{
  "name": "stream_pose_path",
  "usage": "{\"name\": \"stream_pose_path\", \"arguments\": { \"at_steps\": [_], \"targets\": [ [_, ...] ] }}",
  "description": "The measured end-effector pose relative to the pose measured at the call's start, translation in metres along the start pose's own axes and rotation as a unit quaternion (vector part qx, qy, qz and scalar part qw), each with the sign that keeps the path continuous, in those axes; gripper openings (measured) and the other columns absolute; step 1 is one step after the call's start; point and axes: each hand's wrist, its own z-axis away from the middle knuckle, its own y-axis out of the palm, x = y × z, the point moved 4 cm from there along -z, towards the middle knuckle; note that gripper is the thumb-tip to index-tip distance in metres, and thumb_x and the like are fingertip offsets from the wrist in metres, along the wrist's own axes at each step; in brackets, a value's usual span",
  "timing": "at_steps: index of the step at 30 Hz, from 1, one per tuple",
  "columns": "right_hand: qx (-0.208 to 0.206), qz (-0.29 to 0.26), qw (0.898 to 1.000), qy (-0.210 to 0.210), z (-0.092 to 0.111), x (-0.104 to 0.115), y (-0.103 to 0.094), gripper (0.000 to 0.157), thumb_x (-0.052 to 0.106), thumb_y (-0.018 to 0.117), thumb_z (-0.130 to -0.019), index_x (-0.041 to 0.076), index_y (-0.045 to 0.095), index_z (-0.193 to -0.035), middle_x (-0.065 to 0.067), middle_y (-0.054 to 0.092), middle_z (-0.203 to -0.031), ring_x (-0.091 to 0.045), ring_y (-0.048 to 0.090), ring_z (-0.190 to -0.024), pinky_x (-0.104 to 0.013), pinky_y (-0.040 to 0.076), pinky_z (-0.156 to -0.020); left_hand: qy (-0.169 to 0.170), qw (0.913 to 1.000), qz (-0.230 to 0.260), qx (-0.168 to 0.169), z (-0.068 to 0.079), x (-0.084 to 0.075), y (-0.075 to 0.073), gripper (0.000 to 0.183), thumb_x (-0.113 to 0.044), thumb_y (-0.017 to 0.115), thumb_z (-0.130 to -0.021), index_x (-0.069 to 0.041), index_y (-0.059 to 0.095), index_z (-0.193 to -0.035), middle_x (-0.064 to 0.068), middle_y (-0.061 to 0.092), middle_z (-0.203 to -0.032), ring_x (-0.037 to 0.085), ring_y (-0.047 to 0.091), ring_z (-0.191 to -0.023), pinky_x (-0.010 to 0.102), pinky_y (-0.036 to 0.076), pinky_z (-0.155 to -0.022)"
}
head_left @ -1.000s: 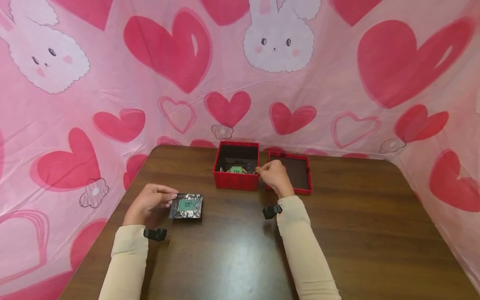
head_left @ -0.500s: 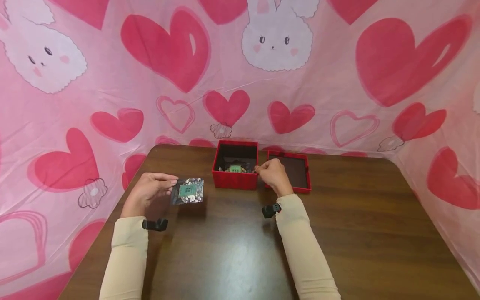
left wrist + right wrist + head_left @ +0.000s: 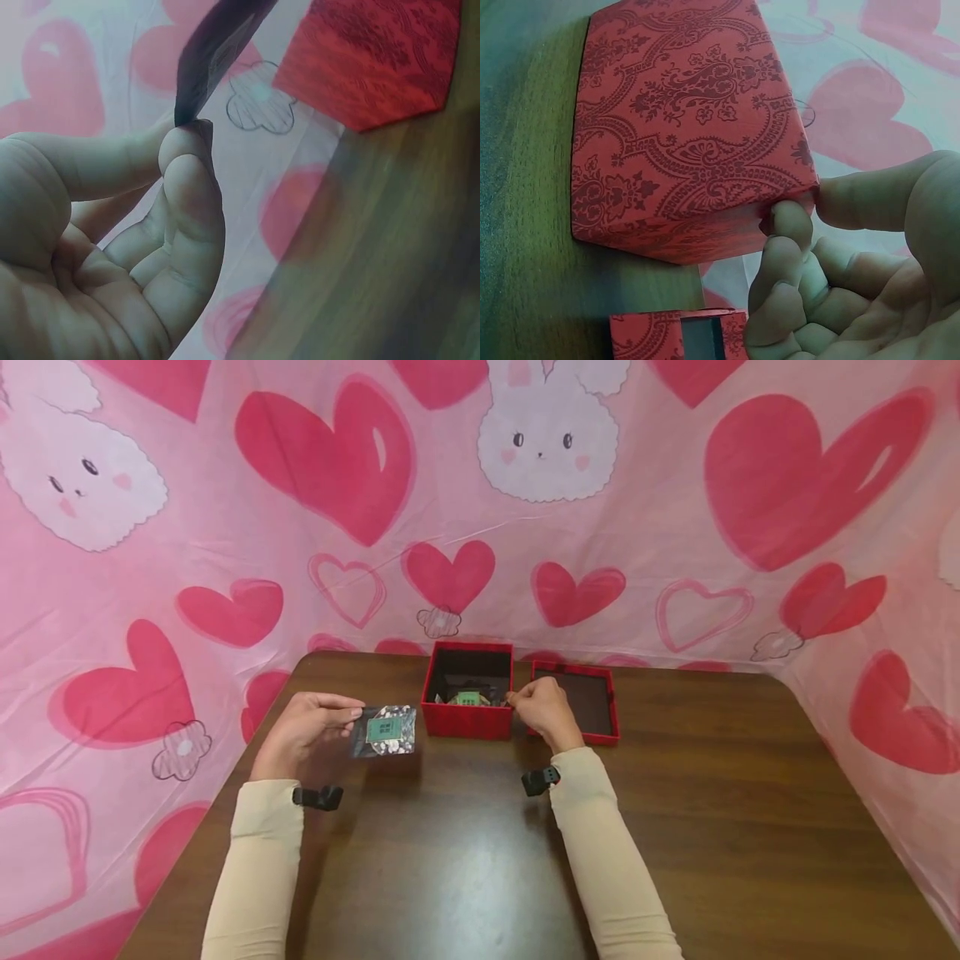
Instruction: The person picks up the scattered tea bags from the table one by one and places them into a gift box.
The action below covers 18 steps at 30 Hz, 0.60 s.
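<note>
A dark flat sachet (image 3: 384, 730) with a green label and a pale floral patch is held above the table by my left hand (image 3: 309, 729). In the left wrist view, thumb and forefinger pinch one edge of the sachet (image 3: 217, 60). The red patterned box (image 3: 471, 722) stands uncovered at the back, dark inside, with at least one green-labelled sachet (image 3: 468, 698) in it. My right hand (image 3: 548, 710) grips the box's front right rim. In the right wrist view, the thumb and fingers pinch the top corner of the box (image 3: 690, 112).
The red lid (image 3: 615, 702) lies upturned on the brown wooden table (image 3: 720, 810), right of the box and partly behind the right hand. A pink heart-and-rabbit cloth (image 3: 660, 510) hangs close behind the table and along its sides.
My left hand has lifted the sachet off the table, moving it away from me and slightly right toward the box. The right hand keeps its hold on the box.
</note>
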Motion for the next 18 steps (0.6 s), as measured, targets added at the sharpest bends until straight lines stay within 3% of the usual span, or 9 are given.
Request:
{"name": "stream_pose_path", "arguments": {
  "at_steps": [7,13,18],
  "targets": [
    [-0.003,0.002,1.000,0.000,0.000,0.000,-0.001,0.025,0.026,0.070,-0.094,0.008,0.080,-0.080,-0.009,0.069,-0.082,-0.025,0.055,-0.076,-0.033,0.044,-0.053,0.011,0.9995,0.023,0.016,-0.011,-0.009,0.011,0.036,-0.008,0.075,-0.091,0.011,0.067,-0.121,0.006,0.073,-0.092,0.018,0.065,-0.069,0.036,0.060,-0.077],
    [-0.012,0.013,1.000,-0.009,0.002,0.001,-0.001,0.024,0.026,0.071,-0.093,0.008,0.081,-0.080,-0.005,0.070,-0.082,-0.026,0.057,-0.083,-0.034,0.046,-0.060,0.011,0.9993,0.031,0.017,-0.019,-0.015,0.020,0.038,-0.007,0.076,-0.090,0.012,0.066,-0.121,0.007,0.072,-0.093,0.017,0.064,-0.070,0.031,0.059,-0.074],
    [-0.005,0.004,1.000,0.002,0.003,0.001,0.000,0.025,0.026,0.071,-0.094,0.008,0.081,-0.080,-0.005,0.066,-0.073,-0.024,0.055,-0.077,-0.034,0.044,-0.056,0.012,0.9991,0.039,0.015,-0.026,-0.023,0.027,0.039,-0.008,0.077,-0.090,0.013,0.066,-0.120,0.007,0.071,-0.086,0.015,0.063,-0.065,0.031,0.060,-0.073]
  ]
}}
